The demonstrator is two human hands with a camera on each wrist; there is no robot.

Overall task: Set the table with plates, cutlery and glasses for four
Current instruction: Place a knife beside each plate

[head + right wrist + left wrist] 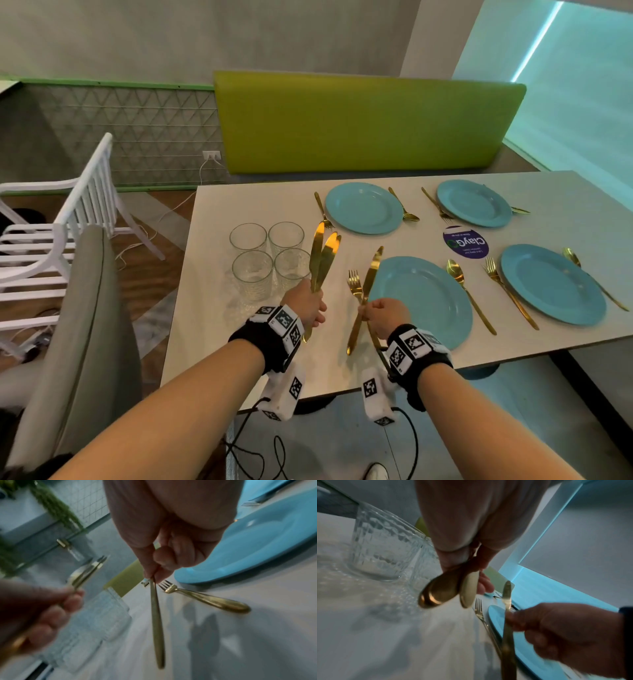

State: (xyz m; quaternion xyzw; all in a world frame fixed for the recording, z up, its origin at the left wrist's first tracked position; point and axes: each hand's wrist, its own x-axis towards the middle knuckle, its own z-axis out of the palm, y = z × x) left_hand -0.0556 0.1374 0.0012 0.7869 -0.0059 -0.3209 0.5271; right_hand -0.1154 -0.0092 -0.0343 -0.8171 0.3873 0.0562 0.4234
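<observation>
My left hand (313, 308) grips a bundle of gold knives (323, 260), blades up, just right of several clear glasses (267, 260). In the left wrist view the knife handles (440, 593) stick out below my curled fingers (484, 582). My right hand (368, 313) pinches a single gold knife (371, 274) by its middle. It hangs over a gold fork (355, 286) that lies left of the near-left blue plate (428, 308). The right wrist view shows the knife (157, 622) dangling handle-down from thumb and finger, with the fork (205, 599) and the plate (248, 547) beside it.
Three more blue plates (364, 208) (474, 202) (553, 284) lie on the white table (212, 325) with gold forks and spoons beside them. A purple sticker (466, 241) sits mid-table. A white chair (68, 222) and a grey chair back (85, 325) stand to the left, and a green bench (366, 120) behind.
</observation>
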